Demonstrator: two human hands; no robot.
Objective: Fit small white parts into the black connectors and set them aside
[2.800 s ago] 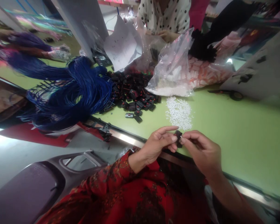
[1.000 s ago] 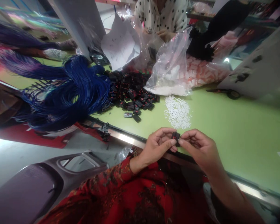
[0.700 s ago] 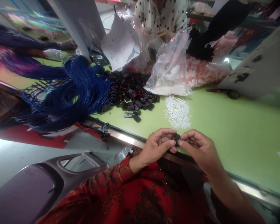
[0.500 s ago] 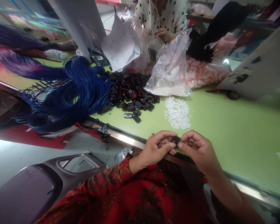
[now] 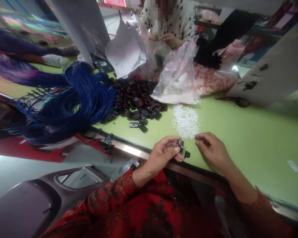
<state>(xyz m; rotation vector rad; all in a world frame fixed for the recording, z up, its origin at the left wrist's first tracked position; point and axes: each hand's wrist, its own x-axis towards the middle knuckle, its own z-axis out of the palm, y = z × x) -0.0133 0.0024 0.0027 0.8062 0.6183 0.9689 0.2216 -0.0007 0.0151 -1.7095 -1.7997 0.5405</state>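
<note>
My left hand (image 5: 165, 150) holds a small black connector (image 5: 180, 145) between thumb and fingers, over the table's front edge. On the green tabletop just right of it lies a separate small black piece (image 5: 187, 154). My right hand (image 5: 211, 147) is at the lower right edge of a patch of tiny white pieces (image 5: 186, 120); its thumb and index finger are close together, and whether anything is between them is too small to tell. A heap of black connectors (image 5: 139, 96) lies farther back on the left, with a grey-faced connector (image 5: 133, 124) in front of it.
Bundled blue wires (image 5: 86, 89) cover the left of the green table (image 5: 263, 138). Behind the white pieces stands a clear plastic bag (image 5: 176, 76), beside pinkish packed parts (image 5: 213, 79). Black-handled scissors or a similar tool (image 5: 241, 101) lie at the right. Another person sits opposite.
My right hand has let go of the connector and moved right, to the white pieces. The connector stays in my left hand, and a small black piece now lies on the table.
</note>
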